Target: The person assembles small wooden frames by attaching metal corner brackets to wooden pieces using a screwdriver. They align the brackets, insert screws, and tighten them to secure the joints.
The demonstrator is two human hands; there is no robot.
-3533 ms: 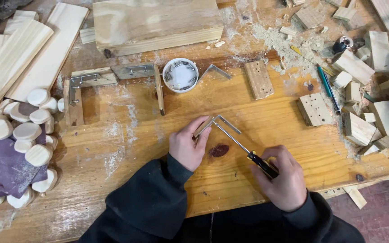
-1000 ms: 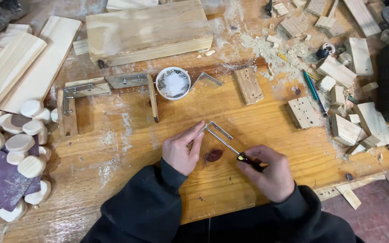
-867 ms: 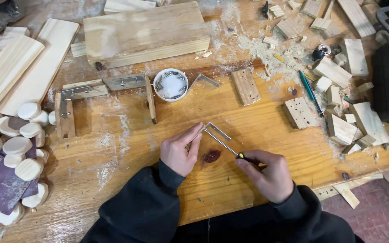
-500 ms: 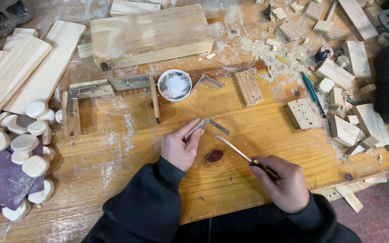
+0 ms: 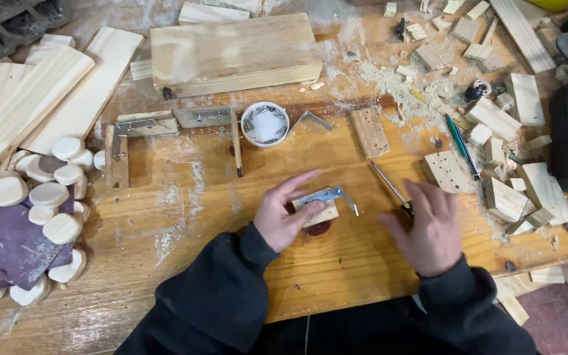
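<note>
Head view: my left hand (image 5: pixel 283 217) pinches one metal bracket (image 5: pixel 324 195) against one small wood block (image 5: pixel 321 214) mid-counter (image 5: pixel 363 263); my right hand (image 5: pixel 428 227), fingers released, hovers over one screwdriver (image 5: pixel 389 187). One white cup (image 5: pixel 265 123) sits beyond.

You have two hands over the bench: your left hand (image 5: pixel 284 220) and your right hand (image 5: pixel 428 230). One screwdriver (image 5: pixel 391 190) lies there, and one white cup of screws (image 5: pixel 265 124). You can count three metal angle brackets: one on the small block (image 5: pixel 327 196), one beside the cup (image 5: pixel 311 119), one on the wooden frame (image 5: pixel 126 131). There is one large wooden block (image 5: pixel 235 52), two drilled blocks with rows of holes (image 5: pixel 369 131) (image 5: pixel 448 172), and one teal pencil (image 5: pixel 460 146). One sheet of purple sandpaper (image 5: pixel 8 240) lies at the left. About fifteen round wooden discs (image 5: pixel 47 195) show around it; some are partly hidden, so that count is rough.
</note>
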